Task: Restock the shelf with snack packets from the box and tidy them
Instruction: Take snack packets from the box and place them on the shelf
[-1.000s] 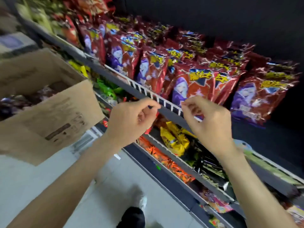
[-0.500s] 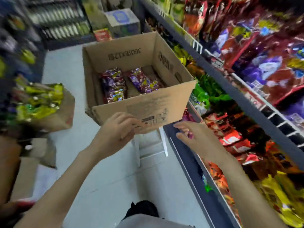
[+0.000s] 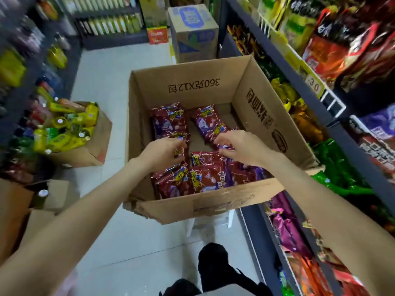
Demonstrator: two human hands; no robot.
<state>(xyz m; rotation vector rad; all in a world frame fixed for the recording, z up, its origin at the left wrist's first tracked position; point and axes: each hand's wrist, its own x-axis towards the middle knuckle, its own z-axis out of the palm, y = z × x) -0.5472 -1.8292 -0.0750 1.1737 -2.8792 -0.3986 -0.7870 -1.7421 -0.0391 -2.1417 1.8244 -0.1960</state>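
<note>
Down at my left a brown carton (image 3: 94, 152) sits on the pale tiled floor (image 3: 102, 73), crammed with yellow and green bottles (image 3: 64, 129). Nearer me on that side stand more cardboard boxes (image 3: 15, 208), one white bottle cap (image 3: 43, 192) poking up among them. Ahead, at the aisle's end, a tall carton with blue print (image 3: 193, 33) stands upright, a small red box (image 3: 157, 35) just beside it on the floor. Behind those runs a rack of pale drink bottles (image 3: 111, 23). My dark shoe (image 3: 210, 259) shows below.
</note>
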